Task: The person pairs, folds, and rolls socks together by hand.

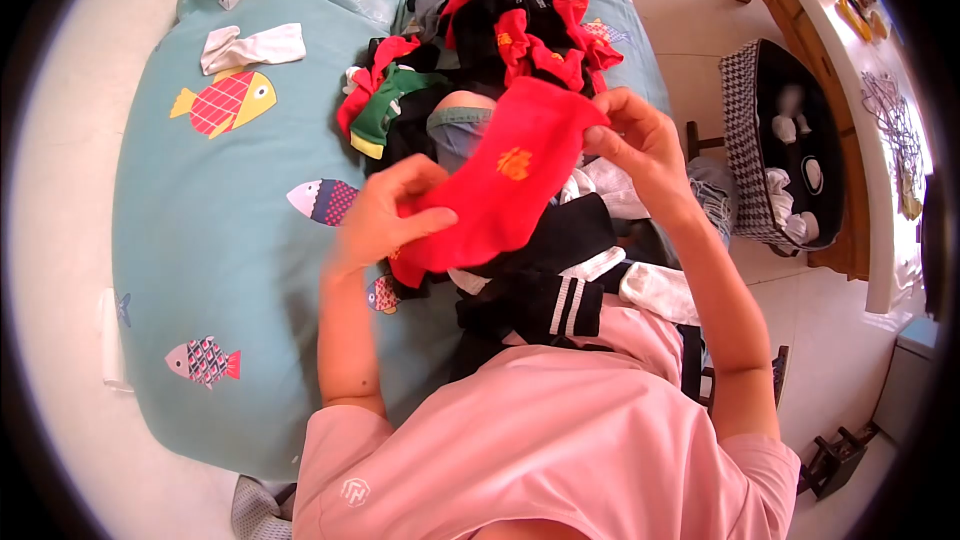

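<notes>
A red sock with a yellow printed character is stretched between my two hands, above a heap of clothes. My left hand grips its lower left end, thumb on top. At the upper right, my right hand pinches the other end between thumb and fingers. Under and beyond it lie more red socks, black socks and a green sock with a yellow edge. Close to my body are a black sock with white stripes and a white sock.
The pile rests on a bed with a teal fish-print cover. A lone white sock lies at the far left. To the right stand a houndstooth basket with white items inside, and a wooden table. A small dark stool is at lower right.
</notes>
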`<state>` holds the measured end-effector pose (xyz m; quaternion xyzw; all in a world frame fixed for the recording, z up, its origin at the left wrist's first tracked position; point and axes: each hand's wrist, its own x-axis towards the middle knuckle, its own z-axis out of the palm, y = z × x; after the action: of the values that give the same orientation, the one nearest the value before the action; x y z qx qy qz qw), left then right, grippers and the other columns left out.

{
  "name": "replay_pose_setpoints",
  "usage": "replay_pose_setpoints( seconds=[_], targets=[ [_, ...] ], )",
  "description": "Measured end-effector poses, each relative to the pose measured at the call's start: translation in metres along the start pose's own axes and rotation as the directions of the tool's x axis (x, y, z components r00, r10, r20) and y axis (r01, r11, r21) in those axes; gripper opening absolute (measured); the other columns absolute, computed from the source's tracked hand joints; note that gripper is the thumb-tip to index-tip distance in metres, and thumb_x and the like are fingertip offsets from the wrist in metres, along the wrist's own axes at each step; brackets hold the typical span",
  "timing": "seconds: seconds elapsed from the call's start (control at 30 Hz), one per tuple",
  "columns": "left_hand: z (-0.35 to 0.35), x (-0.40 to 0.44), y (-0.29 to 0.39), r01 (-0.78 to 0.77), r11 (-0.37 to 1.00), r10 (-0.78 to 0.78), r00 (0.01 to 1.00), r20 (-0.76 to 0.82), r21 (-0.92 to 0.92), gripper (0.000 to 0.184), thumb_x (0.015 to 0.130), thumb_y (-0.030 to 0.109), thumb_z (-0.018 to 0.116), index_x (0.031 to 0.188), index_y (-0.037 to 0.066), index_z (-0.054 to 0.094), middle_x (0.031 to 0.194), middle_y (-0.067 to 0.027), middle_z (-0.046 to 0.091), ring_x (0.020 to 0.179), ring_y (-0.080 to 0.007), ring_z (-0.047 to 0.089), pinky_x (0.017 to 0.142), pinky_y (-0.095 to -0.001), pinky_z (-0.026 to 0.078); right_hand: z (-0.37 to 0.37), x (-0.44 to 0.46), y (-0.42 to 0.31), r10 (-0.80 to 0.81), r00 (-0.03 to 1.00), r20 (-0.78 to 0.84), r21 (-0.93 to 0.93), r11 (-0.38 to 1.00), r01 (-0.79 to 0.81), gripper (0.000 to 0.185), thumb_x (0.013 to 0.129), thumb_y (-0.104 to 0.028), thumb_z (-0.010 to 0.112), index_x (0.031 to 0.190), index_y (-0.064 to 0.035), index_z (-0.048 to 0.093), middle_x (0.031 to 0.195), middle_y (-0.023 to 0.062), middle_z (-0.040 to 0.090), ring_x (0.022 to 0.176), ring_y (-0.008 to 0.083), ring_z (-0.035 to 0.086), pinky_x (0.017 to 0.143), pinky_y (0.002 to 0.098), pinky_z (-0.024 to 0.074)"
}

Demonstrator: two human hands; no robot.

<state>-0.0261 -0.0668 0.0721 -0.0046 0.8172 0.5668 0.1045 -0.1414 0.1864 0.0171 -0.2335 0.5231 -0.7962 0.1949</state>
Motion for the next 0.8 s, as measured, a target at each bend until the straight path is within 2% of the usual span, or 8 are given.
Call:
replay_pose_setpoints(
  seconds=[0.13, 0.23, 0.27, 0.37, 0.5, 0.57, 0.6, 0.8],
  targets=[
    [-0.021, 0.014, -0.023, 0.145, 0.971, -0.130, 0.988, -0.088, 0.189, 0.026, 0.076, 0.009, 0.066, 0.098, 0.002, 0.054, 0.092, -0.0067, 0.060, 0.084, -0.0119, 0.056, 0.077, -0.0270, 0.044, -0.032, -0.001, 0.060, 0.132, 0.989, -0.074, -0.048, 0.990, -0.135, 0.014, 0.082, -0.005, 0.059, 0.095, -0.0030, 0.054, 0.089, 0.0021, 0.061, 0.086, 0.0107, 0.058, 0.076, 0.0246, 0.0447],
    [-0.016, 0.021, -0.063, 0.073, 0.560, 0.246, 0.936, -0.250, 0.826, 0.027, 0.077, 0.012, 0.064, 0.101, 0.003, 0.055, 0.104, -0.0087, 0.060, 0.094, -0.0211, 0.057, 0.082, -0.0331, 0.044, -0.061, -0.015, 0.111, 0.236, 0.942, -0.237, -0.560, 0.759, -0.331, 0.018, 0.079, -0.007, 0.061, 0.096, -0.0033, 0.053, 0.093, 0.0069, 0.062, 0.086, 0.0202, 0.061, 0.078, 0.0300, 0.0450],
    [-0.014, 0.020, -0.064, 0.101, 0.699, 0.181, 0.933, -0.312, 0.708, 0.030, 0.078, 0.014, 0.062, 0.104, 0.003, 0.056, 0.114, -0.0101, 0.056, 0.106, -0.0282, 0.053, 0.087, -0.0378, 0.042, -0.060, -0.025, 0.111, 0.148, 0.951, -0.270, -0.645, 0.706, -0.293, 0.026, 0.074, -0.005, 0.063, 0.099, -0.0035, 0.053, 0.100, 0.0117, 0.060, 0.092, 0.0291, 0.059, 0.082, 0.0354, 0.0440],
    [0.013, 0.025, -0.064, -0.099, 0.730, 0.427, 0.839, -0.338, 0.677, 0.032, 0.080, 0.014, 0.059, 0.109, 0.003, 0.055, 0.119, -0.0117, 0.054, 0.113, -0.0290, 0.049, 0.093, -0.0366, 0.040, -0.035, -0.027, 0.092, -0.257, 0.953, -0.161, -0.825, 0.565, 0.013, 0.030, 0.073, -0.004, 0.063, 0.101, -0.0034, 0.053, 0.106, 0.0133, 0.056, 0.100, 0.0316, 0.054, 0.086, 0.0376, 0.0424],
    [0.064, 0.028, -0.064, -0.171, 0.516, 0.441, 0.893, -0.089, 0.839, 0.050, 0.083, 0.024, 0.056, 0.131, 0.014, 0.044, 0.144, -0.0129, 0.026, 0.134, -0.0379, 0.015, 0.105, -0.0555, 0.015, 0.009, -0.015, 0.075, -0.430, 0.896, 0.112, -0.829, 0.457, 0.323, 0.049, 0.071, -0.008, 0.066, 0.117, -0.0065, 0.048, 0.125, 0.0128, 0.046, 0.114, 0.0340, 0.044, 0.096, 0.0418, 0.0365],
    [0.073, 0.030, -0.101, -0.171, 0.511, 0.208, 0.976, 0.073, 0.842, 0.054, 0.081, 0.028, 0.057, 0.133, 0.022, 0.042, 0.146, -0.0124, 0.019, 0.135, -0.0400, 0.009, 0.102, -0.0628, 0.011, 0.009, -0.023, 0.084, -0.282, 0.897, 0.340, -0.863, 0.285, 0.417, 0.051, 0.078, -0.018, 0.062, 0.125, -0.0090, 0.044, 0.132, 0.0112, 0.043, 0.119, 0.0323, 0.042, 0.099, 0.0461, 0.0320],
    [0.081, 0.027, -0.121, -0.121, 0.551, 0.185, 0.983, 0.020, 0.825, 0.052, 0.081, 0.033, 0.056, 0.132, 0.027, 0.045, 0.147, -0.0117, 0.016, 0.135, -0.0409, 0.007, 0.101, -0.0647, 0.008, 0.001, -0.035, 0.104, -0.172, 0.943, 0.286, -0.873, 0.358, 0.331, 0.049, 0.080, -0.021, 0.060, 0.125, -0.0090, 0.044, 0.132, 0.0114, 0.042, 0.120, 0.0315, 0.042, 0.100, 0.0473, 0.0306],
    [0.083, 0.021, -0.137, -0.186, 0.593, 0.300, 0.954, -0.001, 0.783, 0.048, 0.080, 0.033, 0.057, 0.128, 0.031, 0.049, 0.148, -0.0094, 0.015, 0.134, -0.0436, 0.006, 0.098, -0.0691, 0.009, -0.058, -0.053, 0.122, 0.165, 0.973, 0.160, -0.897, 0.435, 0.073, 0.033, 0.085, -0.026, 0.055, 0.111, -0.0059, 0.058, 0.120, 0.0124, 0.054, 0.116, 0.0290, 0.046, 0.094, 0.0394, 0.0374]
  ],
)
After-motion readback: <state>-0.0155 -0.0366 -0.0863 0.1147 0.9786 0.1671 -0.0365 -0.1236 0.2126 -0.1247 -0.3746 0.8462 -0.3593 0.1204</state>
